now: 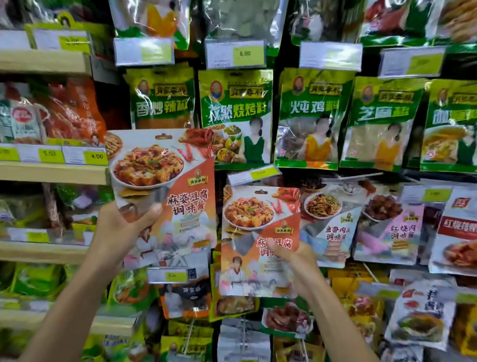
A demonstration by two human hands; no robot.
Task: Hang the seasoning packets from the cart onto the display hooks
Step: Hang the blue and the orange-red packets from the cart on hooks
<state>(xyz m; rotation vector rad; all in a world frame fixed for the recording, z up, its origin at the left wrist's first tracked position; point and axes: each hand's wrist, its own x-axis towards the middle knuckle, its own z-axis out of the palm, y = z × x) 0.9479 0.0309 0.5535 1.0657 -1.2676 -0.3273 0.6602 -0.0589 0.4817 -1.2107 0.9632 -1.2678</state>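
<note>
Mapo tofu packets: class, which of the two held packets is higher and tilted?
The upper packet, in the left hand: tilted, its top reaches the green packets. The lower packet, in the right hand, sits upright.

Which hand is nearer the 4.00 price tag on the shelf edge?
Left. The left hand sits just below and right of the 4.00 price tag; the right hand is lower and much farther to its right.

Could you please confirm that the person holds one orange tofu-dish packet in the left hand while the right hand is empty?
Not quite. The head view shows that the right hand is not empty: it grips a second orange tofu-dish packet. The left hand does hold the first packet.
</note>
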